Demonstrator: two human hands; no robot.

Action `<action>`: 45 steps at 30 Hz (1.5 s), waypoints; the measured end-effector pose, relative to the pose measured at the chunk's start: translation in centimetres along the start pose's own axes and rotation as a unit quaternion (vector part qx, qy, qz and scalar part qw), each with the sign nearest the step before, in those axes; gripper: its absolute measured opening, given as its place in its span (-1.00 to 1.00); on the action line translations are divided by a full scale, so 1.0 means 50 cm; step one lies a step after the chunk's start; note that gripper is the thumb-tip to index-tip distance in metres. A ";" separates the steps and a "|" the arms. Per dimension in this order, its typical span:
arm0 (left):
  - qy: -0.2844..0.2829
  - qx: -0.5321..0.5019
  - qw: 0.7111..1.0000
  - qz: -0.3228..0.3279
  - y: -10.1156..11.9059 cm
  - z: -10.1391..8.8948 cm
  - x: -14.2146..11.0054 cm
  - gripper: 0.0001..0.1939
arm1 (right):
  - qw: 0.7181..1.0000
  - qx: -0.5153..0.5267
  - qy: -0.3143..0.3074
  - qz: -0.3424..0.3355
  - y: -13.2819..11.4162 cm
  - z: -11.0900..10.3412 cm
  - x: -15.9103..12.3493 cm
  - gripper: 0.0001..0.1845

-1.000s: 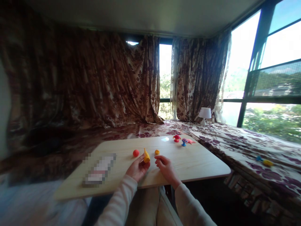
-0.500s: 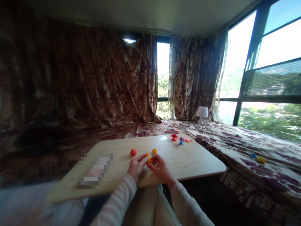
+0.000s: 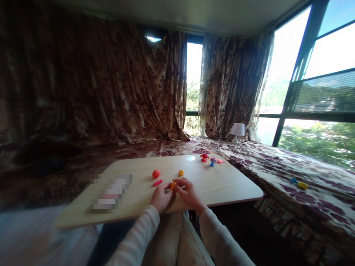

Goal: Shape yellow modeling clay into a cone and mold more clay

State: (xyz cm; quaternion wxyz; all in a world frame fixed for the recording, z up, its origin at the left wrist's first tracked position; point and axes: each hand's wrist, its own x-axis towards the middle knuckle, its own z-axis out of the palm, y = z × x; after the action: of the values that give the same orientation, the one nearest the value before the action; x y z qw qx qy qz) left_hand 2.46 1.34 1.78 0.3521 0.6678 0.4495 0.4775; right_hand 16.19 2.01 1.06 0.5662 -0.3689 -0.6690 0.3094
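Note:
Both my hands meet above the near half of the pale wooden table (image 3: 133, 201). My left hand (image 3: 162, 197) pinches a small yellow-orange piece that looks like modelling clay (image 3: 172, 185). From the other side, my right hand (image 3: 190, 192) has its fingers closed on the same piece, partly covering it. A pink-red stick (image 3: 158, 182) lies just beyond my left hand, with a red ball (image 3: 156, 173) behind it. A small yellow ball-like piece (image 3: 181, 173) sits beyond my right hand.
At the far right of the table stand a red figure (image 3: 204, 157) and a blue figure (image 3: 212, 162), beside a flat pink piece (image 3: 220, 161). A blurred-out flat object (image 3: 111, 195) lies left. A blue-and-yellow item (image 3: 301, 184) and white lamp (image 3: 237, 131) are on the flowered cover.
My left hand has shifted slightly, and the pink-red stick now shows. The yellow-orange piece no longer points upward, and my right fingers have moved over it. The view has tilted slightly down.

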 end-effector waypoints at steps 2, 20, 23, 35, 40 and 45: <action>0.007 0.036 0.999 0.009 -0.005 -0.002 -0.001 -0.74 | 1.000 0.000 -0.006 -0.002 0.002 0.000 0.000 -0.80; 0.056 0.233 0.971 0.017 -0.022 0.000 -0.007 -0.71 | 1.000 -0.009 -0.014 -0.019 0.014 0.000 0.004 -0.83; 0.053 0.241 0.969 0.019 -0.025 0.000 -0.007 -0.71 | 1.000 -0.010 -0.010 -0.024 0.010 -0.004 0.003 -0.79; 0.062 0.254 0.965 0.013 -0.031 0.002 -0.006 -0.70 | 0.995 -0.027 -0.022 -0.092 -0.001 -0.010 -0.007 -0.56; 0.062 0.255 0.965 0.009 -0.031 0.002 -0.006 -0.69 | 0.994 -0.036 -0.020 -0.102 0.007 -0.008 -0.006 -0.56; 0.058 0.254 0.965 0.011 -0.030 0.001 -0.005 -0.68 | 0.994 -0.039 -0.017 -0.099 0.008 -0.007 -0.006 -0.57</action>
State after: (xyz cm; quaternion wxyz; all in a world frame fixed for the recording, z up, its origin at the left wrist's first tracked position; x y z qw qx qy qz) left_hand 2.07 1.62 0.32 0.1395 0.7114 0.5684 0.3890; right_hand 16.63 1.97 0.64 0.5680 -0.3170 -0.7234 0.2315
